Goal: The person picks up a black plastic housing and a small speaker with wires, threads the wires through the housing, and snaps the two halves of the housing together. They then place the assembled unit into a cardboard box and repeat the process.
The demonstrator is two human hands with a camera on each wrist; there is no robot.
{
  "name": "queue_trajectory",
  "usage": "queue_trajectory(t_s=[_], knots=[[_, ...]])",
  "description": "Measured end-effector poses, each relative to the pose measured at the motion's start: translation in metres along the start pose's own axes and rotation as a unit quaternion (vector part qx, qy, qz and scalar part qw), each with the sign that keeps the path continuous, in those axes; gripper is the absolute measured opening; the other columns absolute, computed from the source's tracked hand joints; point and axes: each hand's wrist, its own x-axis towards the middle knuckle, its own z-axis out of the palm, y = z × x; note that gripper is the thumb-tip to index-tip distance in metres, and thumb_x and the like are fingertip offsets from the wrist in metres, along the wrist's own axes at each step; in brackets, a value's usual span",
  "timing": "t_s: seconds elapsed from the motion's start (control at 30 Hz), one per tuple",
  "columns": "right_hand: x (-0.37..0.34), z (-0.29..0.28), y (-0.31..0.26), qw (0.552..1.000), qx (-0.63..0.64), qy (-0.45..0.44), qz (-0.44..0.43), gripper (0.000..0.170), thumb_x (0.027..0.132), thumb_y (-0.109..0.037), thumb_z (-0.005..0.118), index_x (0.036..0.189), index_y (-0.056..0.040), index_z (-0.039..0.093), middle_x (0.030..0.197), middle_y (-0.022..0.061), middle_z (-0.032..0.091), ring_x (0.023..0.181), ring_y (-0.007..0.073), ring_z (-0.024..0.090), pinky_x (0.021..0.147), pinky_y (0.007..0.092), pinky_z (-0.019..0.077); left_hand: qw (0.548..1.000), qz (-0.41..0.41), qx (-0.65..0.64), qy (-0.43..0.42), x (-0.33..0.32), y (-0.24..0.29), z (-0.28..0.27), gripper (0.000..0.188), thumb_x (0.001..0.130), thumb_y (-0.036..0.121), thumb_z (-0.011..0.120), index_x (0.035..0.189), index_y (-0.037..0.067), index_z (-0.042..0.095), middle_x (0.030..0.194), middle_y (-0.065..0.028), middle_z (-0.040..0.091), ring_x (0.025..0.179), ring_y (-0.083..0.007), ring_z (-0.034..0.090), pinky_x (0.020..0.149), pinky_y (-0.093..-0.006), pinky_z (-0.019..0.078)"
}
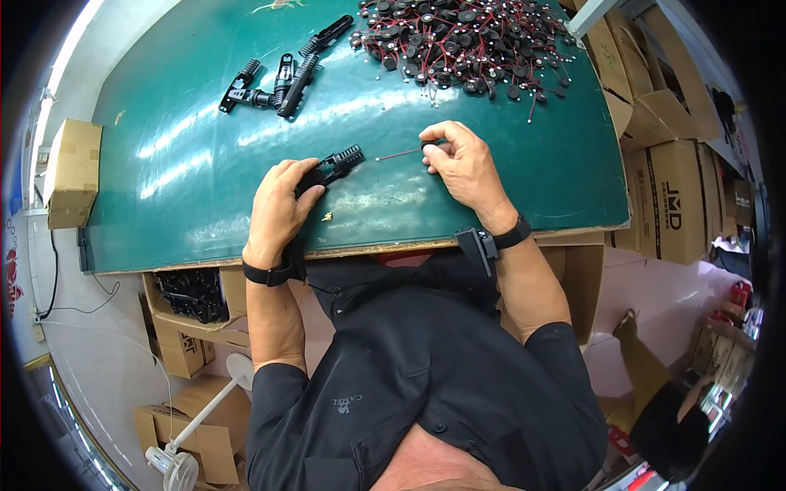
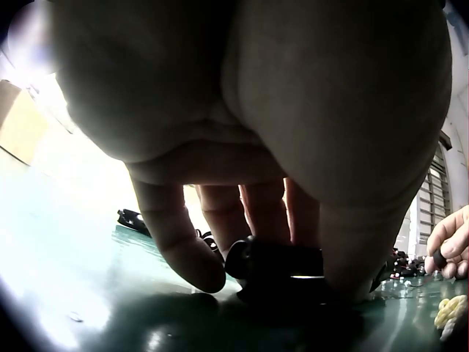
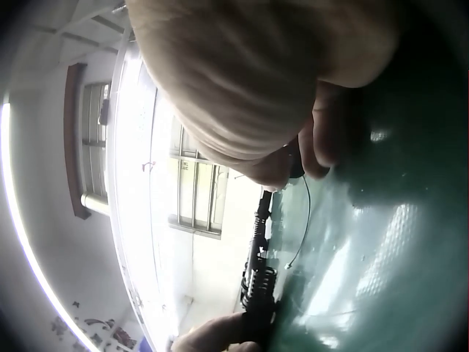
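My left hand (image 1: pixel 278 200) grips a black plastic housing (image 1: pixel 347 159) near the table's front edge, its ribbed end sticking out toward the right. In the left wrist view, fingers and thumb stand around the dark housing (image 2: pixel 282 264), low over the green tabletop. Between thumb and fingertips, my right hand (image 1: pixel 468 170) pinches a small black round component (image 1: pixel 427 146) with a thin red wire (image 1: pixel 399 155). The wire trails left, its pale tip near the housing's ribbed end. In the right wrist view, the component (image 3: pixel 296 163) is mostly hidden behind the fingers.
Several similar black housings (image 1: pixel 286 86) lie at the back left of the green table (image 1: pixel 188 188). A large heap of round components with red wires (image 1: pixel 467 45) covers the back right. A small yellowish scrap (image 1: pixel 327 217) sits by my left hand. Cardboard boxes (image 1: pixel 667 200) stand beside the table.
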Motion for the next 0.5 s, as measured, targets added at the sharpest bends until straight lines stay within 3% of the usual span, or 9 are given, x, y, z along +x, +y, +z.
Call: queue_trajectory(t_s=[0.1, 0.23, 0.4, 0.5], knots=[[0.0005, -0.0015, -0.0036, 0.974, -0.205, 0.029, -0.091, 0.017, 0.095, -0.005, 0.076, 0.112, -0.0022, 0.074, 0.105, 0.0059, 0.071, 0.082, 0.0144, 0.072, 0.072, 0.0308, 0.0596, 1.0, 0.002, -0.005, -0.001, 0.001, -0.0009, 0.0004, 0.043, 0.086, 0.007, 0.083, 0.127, 0.003, 0.073, 0.114, -0.0164, 0.072, 0.108, -0.039, 0.067, 0.095, -0.0437, 0.0543], [0.0015, 0.0017, 0.0024, 0.931, -0.312, 0.074, -0.176, 0.021, 0.091, -0.011, 0.081, 0.11, -0.0057, 0.075, 0.104, 0.009, 0.07, 0.081, 0.0237, 0.073, 0.073, 0.0367, 0.0598, 1.0, 0.003, -0.013, -0.003, 0.0009, -0.0018, 0.0005, 0.043, 0.085, 0.007, 0.083, 0.127, 0.003, 0.073, 0.115, -0.0165, 0.072, 0.11, -0.0391, 0.067, 0.096, -0.0439, 0.0541], [-0.0033, 0.007, -0.0018, 0.901, -0.376, 0.115, -0.184, 0.02, 0.09, -0.018, 0.082, 0.107, -0.008, 0.075, 0.106, 0.0098, 0.071, 0.084, 0.031, 0.073, 0.076, 0.0421, 0.0601, 1.0, 0.001, -0.016, -0.003, -0.0001, -0.0041, 0.0014, 0.044, 0.086, 0.006, 0.083, 0.128, 0.003, 0.073, 0.116, -0.0165, 0.072, 0.11, -0.0386, 0.067, 0.097, -0.0437, 0.0538], [-0.0039, 0.0065, -0.0017, 0.898, -0.41, 0.08, -0.141, 0.02, 0.091, -0.022, 0.081, 0.106, -0.0088, 0.075, 0.106, 0.0101, 0.071, 0.088, 0.0339, 0.073, 0.078, 0.0458, 0.0597, 1.0, 0.0, -0.015, -0.007, -0.0008, -0.0003, -0.0015, 0.043, 0.086, 0.005, 0.082, 0.128, 0.003, 0.073, 0.116, -0.0163, 0.072, 0.11, -0.0382, 0.067, 0.096, -0.043, 0.0539]])
